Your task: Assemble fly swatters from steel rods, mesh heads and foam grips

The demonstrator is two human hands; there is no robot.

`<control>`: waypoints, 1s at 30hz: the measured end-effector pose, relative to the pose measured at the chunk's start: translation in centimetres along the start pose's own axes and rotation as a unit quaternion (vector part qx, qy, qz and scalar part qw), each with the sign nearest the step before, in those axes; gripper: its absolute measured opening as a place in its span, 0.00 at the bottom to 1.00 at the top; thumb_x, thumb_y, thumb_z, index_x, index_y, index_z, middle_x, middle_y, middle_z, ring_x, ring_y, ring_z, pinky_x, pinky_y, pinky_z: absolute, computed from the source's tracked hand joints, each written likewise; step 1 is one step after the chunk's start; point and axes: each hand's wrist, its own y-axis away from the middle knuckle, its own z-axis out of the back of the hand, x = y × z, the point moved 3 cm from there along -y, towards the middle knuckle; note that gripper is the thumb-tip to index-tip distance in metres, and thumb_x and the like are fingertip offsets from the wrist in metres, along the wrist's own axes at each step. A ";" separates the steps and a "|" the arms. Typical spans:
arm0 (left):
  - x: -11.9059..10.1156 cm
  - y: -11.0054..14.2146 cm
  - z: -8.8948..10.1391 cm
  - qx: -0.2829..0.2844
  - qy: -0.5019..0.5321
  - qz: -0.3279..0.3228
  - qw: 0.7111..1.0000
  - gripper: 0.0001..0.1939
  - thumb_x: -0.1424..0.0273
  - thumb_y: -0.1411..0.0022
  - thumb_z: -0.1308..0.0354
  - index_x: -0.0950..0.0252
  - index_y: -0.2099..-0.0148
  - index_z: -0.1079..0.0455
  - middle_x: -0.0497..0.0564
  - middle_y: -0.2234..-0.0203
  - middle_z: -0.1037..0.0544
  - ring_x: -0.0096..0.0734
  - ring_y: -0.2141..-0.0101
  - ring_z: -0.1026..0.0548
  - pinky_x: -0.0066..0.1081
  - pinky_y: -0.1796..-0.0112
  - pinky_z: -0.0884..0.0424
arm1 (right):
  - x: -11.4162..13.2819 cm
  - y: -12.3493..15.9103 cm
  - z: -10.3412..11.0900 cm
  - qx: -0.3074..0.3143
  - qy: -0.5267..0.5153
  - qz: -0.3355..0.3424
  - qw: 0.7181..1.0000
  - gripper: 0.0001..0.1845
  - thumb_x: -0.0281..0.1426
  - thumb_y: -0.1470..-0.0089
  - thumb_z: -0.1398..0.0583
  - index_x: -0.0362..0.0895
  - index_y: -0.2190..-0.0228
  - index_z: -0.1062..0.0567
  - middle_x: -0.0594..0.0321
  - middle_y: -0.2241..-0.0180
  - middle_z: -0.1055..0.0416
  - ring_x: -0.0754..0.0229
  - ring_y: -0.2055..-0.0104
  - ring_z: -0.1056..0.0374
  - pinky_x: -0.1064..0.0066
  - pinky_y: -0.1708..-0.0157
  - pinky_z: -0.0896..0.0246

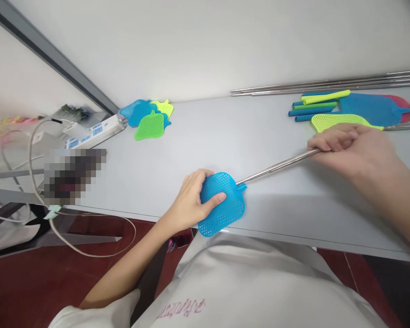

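Note:
My left hand (194, 200) grips a blue perforated fly swatter head (222, 205), thumb on top and fingers behind it, at the table's front edge. A thin metal rod (280, 164) slants from the head's short neck up to my right hand (345, 146), whose fingers are wrapped round its far end. The rod's tip meets or lies just beside the neck; I cannot tell whether it is inside. Beyond my right hand lies a yellow fly swatter head (341, 122), partly covered by that hand.
Blue, green and yellow swatter heads (150, 125) lie at the back left beside a white power strip (99, 132). Coloured tubes (314, 107), a large blue swatter head (369, 108) and metal rods (294, 86) are at the back right. A cable (30, 155) loops at the left.

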 end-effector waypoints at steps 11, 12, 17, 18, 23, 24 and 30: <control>0.4 -0.1 0.5 0.008 0.083 0.032 0.996 0.17 0.55 0.43 0.49 0.64 0.63 0.42 0.48 0.70 0.33 0.32 0.66 0.33 0.30 0.66 0.36 | 0.8 -0.6 0.1 0.004 -0.020 0.033 0.999 0.12 0.18 0.63 0.58 0.45 0.79 0.59 0.72 0.90 0.61 0.69 0.89 0.64 0.76 0.88 0.62; 0.4 -0.1 0.5 0.008 0.078 0.031 0.996 0.17 0.55 0.43 0.49 0.64 0.62 0.42 0.48 0.69 0.32 0.32 0.65 0.33 0.30 0.66 0.37 | 0.7 -0.6 0.1 0.006 -0.022 0.032 0.999 0.12 0.18 0.63 0.58 0.45 0.79 0.59 0.72 0.90 0.61 0.69 0.89 0.64 0.76 0.88 0.63; 0.4 -0.1 0.5 0.010 0.065 0.026 0.997 0.17 0.55 0.42 0.50 0.64 0.62 0.42 0.49 0.68 0.32 0.32 0.65 0.33 0.31 0.65 0.37 | 0.0 -0.4 0.1 -0.006 -0.015 0.014 1.000 0.14 0.18 0.62 0.57 0.45 0.78 0.59 0.73 0.89 0.62 0.70 0.89 0.64 0.77 0.88 0.61; 0.4 -0.2 0.5 0.011 0.062 0.026 0.998 0.17 0.54 0.42 0.50 0.64 0.62 0.42 0.49 0.68 0.32 0.32 0.66 0.33 0.31 0.65 0.37 | -0.2 -0.3 0.1 -0.011 -0.011 0.011 1.000 0.14 0.18 0.62 0.57 0.45 0.78 0.60 0.73 0.89 0.62 0.70 0.89 0.64 0.77 0.88 0.61; 0.5 -0.2 0.4 0.012 0.048 0.022 0.999 0.17 0.54 0.43 0.50 0.64 0.62 0.41 0.48 0.70 0.33 0.31 0.67 0.34 0.31 0.66 0.37 | -0.4 0.1 -0.1 -0.016 -0.004 -0.003 1.000 0.14 0.18 0.59 0.57 0.45 0.78 0.60 0.73 0.88 0.63 0.70 0.88 0.64 0.77 0.88 0.61; 0.5 -0.2 0.4 0.011 0.048 0.022 0.999 0.17 0.54 0.42 0.50 0.64 0.62 0.41 0.48 0.70 0.33 0.31 0.67 0.34 0.31 0.66 0.37 | -0.3 0.1 -0.2 -0.017 -0.002 -0.002 1.000 0.14 0.18 0.59 0.57 0.45 0.78 0.60 0.73 0.88 0.63 0.70 0.88 0.64 0.77 0.88 0.61; 0.5 -0.2 0.4 0.008 0.048 0.019 0.999 0.17 0.54 0.42 0.50 0.63 0.62 0.41 0.48 0.70 0.33 0.31 0.66 0.34 0.31 0.65 0.37 | 0.6 0.0 -0.4 -0.004 0.009 0.022 1.000 0.13 0.18 0.60 0.58 0.44 0.78 0.60 0.72 0.88 0.62 0.70 0.88 0.66 0.77 0.87 0.62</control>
